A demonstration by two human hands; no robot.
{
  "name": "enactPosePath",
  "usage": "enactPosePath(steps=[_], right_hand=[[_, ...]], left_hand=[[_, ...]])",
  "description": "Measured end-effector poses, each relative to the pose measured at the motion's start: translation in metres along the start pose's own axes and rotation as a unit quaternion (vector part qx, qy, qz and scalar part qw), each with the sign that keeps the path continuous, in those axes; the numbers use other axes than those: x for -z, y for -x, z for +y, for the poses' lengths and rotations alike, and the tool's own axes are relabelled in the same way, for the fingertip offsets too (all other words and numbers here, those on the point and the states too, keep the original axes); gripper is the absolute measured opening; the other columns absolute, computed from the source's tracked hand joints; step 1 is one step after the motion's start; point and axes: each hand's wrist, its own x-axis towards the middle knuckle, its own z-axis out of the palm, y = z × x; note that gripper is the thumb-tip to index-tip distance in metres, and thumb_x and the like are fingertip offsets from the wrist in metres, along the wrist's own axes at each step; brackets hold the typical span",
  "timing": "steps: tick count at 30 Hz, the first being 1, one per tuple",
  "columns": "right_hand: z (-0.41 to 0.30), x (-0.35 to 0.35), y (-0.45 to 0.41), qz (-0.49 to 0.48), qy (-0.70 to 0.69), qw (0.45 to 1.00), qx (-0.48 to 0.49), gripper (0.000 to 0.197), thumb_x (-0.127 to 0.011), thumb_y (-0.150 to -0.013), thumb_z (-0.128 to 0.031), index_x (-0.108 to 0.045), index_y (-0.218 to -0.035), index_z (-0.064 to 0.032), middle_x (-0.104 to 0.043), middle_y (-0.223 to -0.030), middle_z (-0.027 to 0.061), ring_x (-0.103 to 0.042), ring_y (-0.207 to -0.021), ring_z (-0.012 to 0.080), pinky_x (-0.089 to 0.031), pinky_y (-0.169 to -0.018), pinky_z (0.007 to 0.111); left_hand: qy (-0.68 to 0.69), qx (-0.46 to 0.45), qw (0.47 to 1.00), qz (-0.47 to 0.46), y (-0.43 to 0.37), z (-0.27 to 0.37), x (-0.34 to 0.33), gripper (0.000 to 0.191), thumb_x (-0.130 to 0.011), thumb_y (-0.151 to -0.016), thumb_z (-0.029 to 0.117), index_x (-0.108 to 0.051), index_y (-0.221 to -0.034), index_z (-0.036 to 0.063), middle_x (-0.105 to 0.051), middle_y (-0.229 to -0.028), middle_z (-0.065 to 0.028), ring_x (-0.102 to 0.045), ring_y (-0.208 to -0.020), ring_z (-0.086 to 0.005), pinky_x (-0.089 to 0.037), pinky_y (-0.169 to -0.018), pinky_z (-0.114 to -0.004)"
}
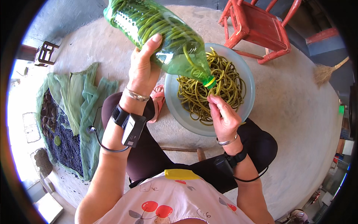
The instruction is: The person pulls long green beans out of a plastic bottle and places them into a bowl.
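My left hand (146, 64) grips a large green clear plastic bottle (167, 33) by its side, tilted with its neck down to the right. Long green bean pods (156, 26) lie curled inside it, and one runs down towards the neck. Just below the bottle's mouth (210, 82), the thumb and fingers of my right hand (223, 116) pinch the end of a long bean. Under both sits a pale blue plastic basin (174, 117) holding a tangled heap of long, yellowish-green beans (229, 81).
A red wooden chair (260, 30) stands behind the basin at the right, with a straw broom (324, 72) farther right. On the left, green netting (91, 103) and dark small pieces (67, 148) lie on the concrete floor. A small stool (46, 53) stands at the far left.
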Motion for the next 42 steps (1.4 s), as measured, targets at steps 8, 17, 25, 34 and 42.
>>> enactPosePath(steps=[8,17,25,34,42], right_hand=[[0.018,0.013,0.001,-0.029,-0.048,0.990,-0.132,0.012,-0.068,-0.077,-0.001,-0.063,-0.088,0.0026,-0.065,-0.076,0.0085,-0.062,-0.061,0.0115,-0.048,-0.052,0.021],[0.063,0.027,0.006,-0.059,0.042,0.961,-0.267,0.007,-0.067,-0.077,-0.005,-0.063,-0.079,0.0007,-0.062,-0.061,0.0090,-0.061,-0.054,0.0129,-0.046,-0.050,0.025],[0.080,0.030,0.005,-0.126,0.148,0.939,-0.283,0.010,-0.066,-0.075,-0.013,-0.064,-0.077,-0.0034,-0.064,-0.066,0.0127,-0.063,-0.059,0.0283,-0.049,-0.054,0.034],[0.064,0.040,-0.009,-0.196,0.297,0.877,-0.323,0.047,-0.067,-0.076,-0.024,-0.049,-0.117,-0.0087,-0.063,-0.090,0.0099,-0.063,-0.073,0.0336,-0.049,-0.066,0.043],[0.031,0.010,-0.021,-0.129,-0.079,0.975,-0.162,0.054,-0.070,-0.071,0.000,-0.048,-0.121,-0.0052,-0.054,-0.117,0.0130,-0.063,-0.071,0.0131,-0.049,-0.054,0.024]], left_hand=[[0.037,0.029,0.999,-0.004,0.003,-0.004,0.002,0.046,-0.068,-0.079,0.015,-0.048,-0.117,-0.0018,-0.059,-0.108,-0.0116,-0.057,-0.100,-0.0226,-0.045,-0.091,-0.036],[0.014,-0.054,0.998,0.041,-0.004,0.017,0.016,0.045,-0.067,-0.080,0.016,-0.050,-0.118,0.0014,-0.057,-0.112,-0.0078,-0.055,-0.103,-0.0206,-0.044,-0.093,-0.035],[0.019,-0.081,0.995,0.059,-0.003,0.027,0.024,0.045,-0.066,-0.081,0.017,-0.049,-0.120,0.0013,-0.056,-0.114,-0.0079,-0.054,-0.105,-0.0210,-0.042,-0.095,-0.036],[0.007,-0.118,0.990,0.075,-0.003,0.032,0.030,0.044,-0.065,-0.082,0.015,-0.049,-0.120,0.0007,-0.056,-0.115,-0.0081,-0.054,-0.106,-0.0208,-0.044,-0.093,-0.036],[-0.018,-0.061,0.997,0.042,0.008,0.006,0.015,0.045,-0.065,-0.080,0.015,-0.048,-0.119,0.0008,-0.056,-0.112,-0.0082,-0.054,-0.103,-0.0205,-0.044,-0.091,-0.035]])
